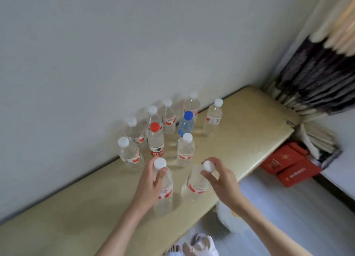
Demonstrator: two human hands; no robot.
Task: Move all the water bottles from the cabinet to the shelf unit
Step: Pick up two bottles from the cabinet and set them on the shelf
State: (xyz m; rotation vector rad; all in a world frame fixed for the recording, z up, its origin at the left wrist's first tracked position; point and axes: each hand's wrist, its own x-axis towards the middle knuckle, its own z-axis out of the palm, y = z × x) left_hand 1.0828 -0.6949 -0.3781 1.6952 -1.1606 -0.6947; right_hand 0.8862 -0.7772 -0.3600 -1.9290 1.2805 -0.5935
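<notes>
Several clear water bottles stand on a beige cabinet top against the white wall. Most have white caps; one has a red cap, one a blue cap. My left hand is wrapped around the neck of a white-capped bottle at the front. My right hand grips the neck of another white-capped bottle beside it. Both bottles are upright near the cabinet's front edge. No shelf unit is in view.
Red boxes lie on the floor at the cabinet's right end. A dark and cream curtain hangs at the right. A white round object sits on the floor below the front edge, and slippered feet show at the bottom.
</notes>
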